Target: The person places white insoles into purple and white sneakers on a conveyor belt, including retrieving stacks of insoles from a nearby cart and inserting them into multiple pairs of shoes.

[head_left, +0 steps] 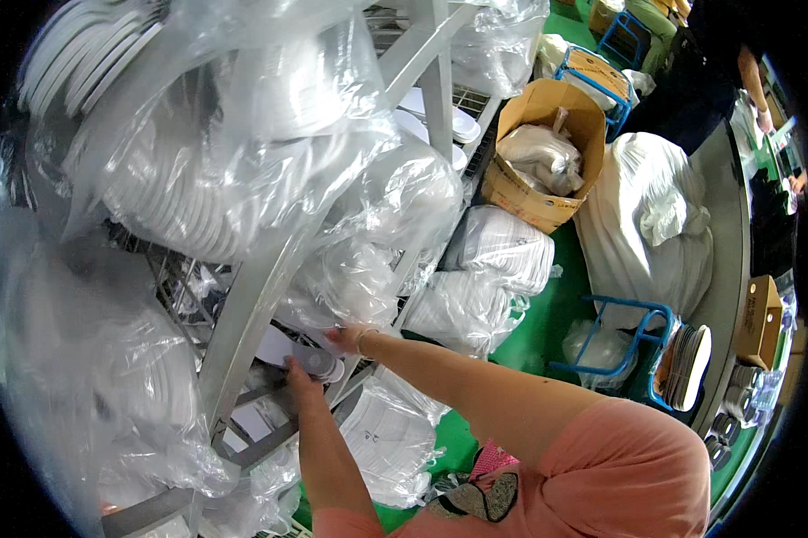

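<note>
A stack of flat, round-ended grey-white pieces (pixel 312 360) lies on a shelf of the metal rack, partly out over its edge. My left hand (pixel 303 378) is closed at the near side of this stack, fingertips on the pieces. Just beyond and to the right, my right hand (pixel 348 339) has its fingers bent against the lower edge of a clear plastic bag (pixel 345 282); the fingertips are partly hidden. The grey rack post (pixel 251 336) rises to the left of both hands.
Large clear bags of stacked white pieces (pixel 180 202) fill the rack. Wrapped bundles (pixel 498 251), an open cardboard box (pixel 543 211), a big white sack (pixel 646 215) and a blue metal frame (pixel 619 336) stand on the green floor. Another person (pixel 691 81) stands by the workbench.
</note>
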### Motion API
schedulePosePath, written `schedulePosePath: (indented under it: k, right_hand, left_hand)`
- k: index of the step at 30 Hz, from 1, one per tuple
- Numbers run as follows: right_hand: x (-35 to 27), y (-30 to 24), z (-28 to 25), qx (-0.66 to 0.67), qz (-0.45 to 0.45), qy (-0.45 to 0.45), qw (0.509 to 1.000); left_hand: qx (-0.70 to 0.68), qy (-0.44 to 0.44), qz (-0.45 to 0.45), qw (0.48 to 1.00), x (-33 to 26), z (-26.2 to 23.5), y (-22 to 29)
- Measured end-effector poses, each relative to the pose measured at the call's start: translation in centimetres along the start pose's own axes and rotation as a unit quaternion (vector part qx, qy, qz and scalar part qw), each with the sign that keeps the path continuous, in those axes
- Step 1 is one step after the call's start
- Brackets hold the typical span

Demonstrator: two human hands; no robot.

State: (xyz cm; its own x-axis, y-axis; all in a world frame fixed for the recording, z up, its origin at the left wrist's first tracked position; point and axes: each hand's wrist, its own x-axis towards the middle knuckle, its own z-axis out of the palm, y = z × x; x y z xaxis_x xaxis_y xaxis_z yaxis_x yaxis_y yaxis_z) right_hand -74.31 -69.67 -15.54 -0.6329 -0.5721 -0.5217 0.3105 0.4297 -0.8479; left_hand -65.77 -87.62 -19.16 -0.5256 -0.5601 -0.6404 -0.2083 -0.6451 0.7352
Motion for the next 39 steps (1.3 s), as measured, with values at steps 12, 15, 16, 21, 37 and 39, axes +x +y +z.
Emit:
schedulePosePath:
  k: [12,15,16,21,37,39]
  right_hand:
    - [-15.1,8.2,-11.5,0.166,-0.214,-0.108,0.957]
    - [-18.5,8.6,-21.0,0.231,-0.031,0.12,0.965]
    - [-19.0,8.7,-24.0,0.281,0.019,0.209,0.936]
    - [-15.7,11.2,-35.8,0.25,0.016,0.359,0.899]
    - [0.7,7.3,-48.2,-0.154,-0.02,0.373,0.915]
    - [2.2,7.5,-47.1,-0.206,0.012,0.401,0.893]
  left_hand:
    - [0.542,0.169,0.466,0.679,-12.1,3.6,-6.7]
    - [0.403,-0.156,0.354,0.829,-19.6,12.6,-8.3]
    - [0.414,-0.213,0.298,0.833,-21.1,15.5,-8.8]
    - [0.601,-0.264,0.445,0.61,-23.4,29.4,-10.0]
    - [0.419,0.056,0.109,0.9,-8.2,53.4,-18.7]
    - [0.433,0.026,0.096,0.896,-8.5,54.7,-19.4]
